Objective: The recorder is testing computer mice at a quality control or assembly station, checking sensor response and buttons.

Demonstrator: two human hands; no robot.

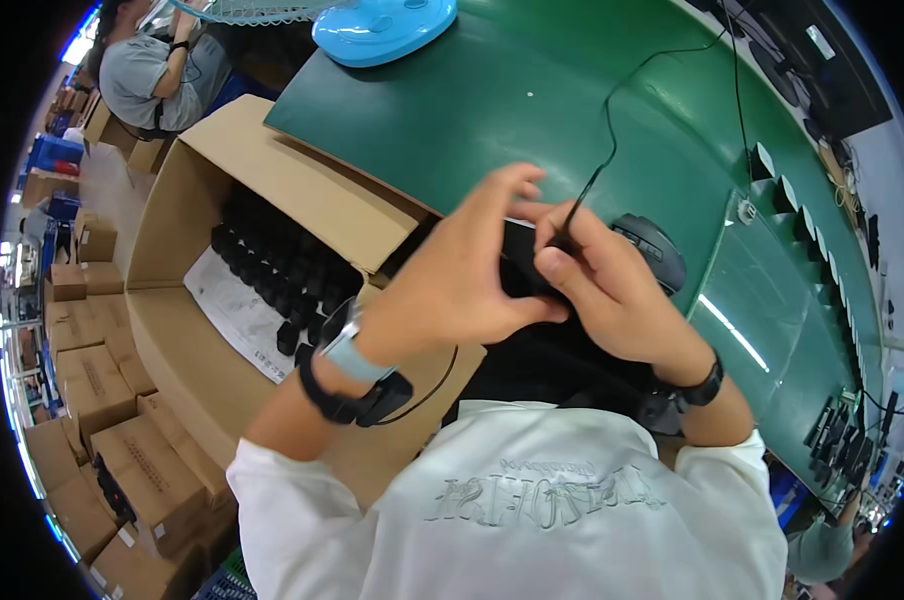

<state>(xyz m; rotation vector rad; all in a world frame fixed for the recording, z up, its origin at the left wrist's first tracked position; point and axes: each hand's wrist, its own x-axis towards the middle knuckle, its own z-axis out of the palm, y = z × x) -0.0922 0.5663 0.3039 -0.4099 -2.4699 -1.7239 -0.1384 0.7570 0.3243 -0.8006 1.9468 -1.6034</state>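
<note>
My right hand [622,295] has its thumb and fingers closed on a thin black cable [612,125], which trails up across the green table [512,90]. Facing it, my left hand [447,285] curves with thumb and fingers spread wide. Between the two hands is a dark area [520,262]; whether it is a separate object or dark cloth behind, I cannot tell. Just beyond my right hand a black computer mouse [662,260] rests on the table.
On my left stands an open cardboard box [182,330] holding rows of small black items [272,260] and a printed sheet [242,315]. Stacked cartons [137,460] lie farther left. A blue plastic object [387,28], a monitor [827,65] and a clear panel [757,320] are around the table.
</note>
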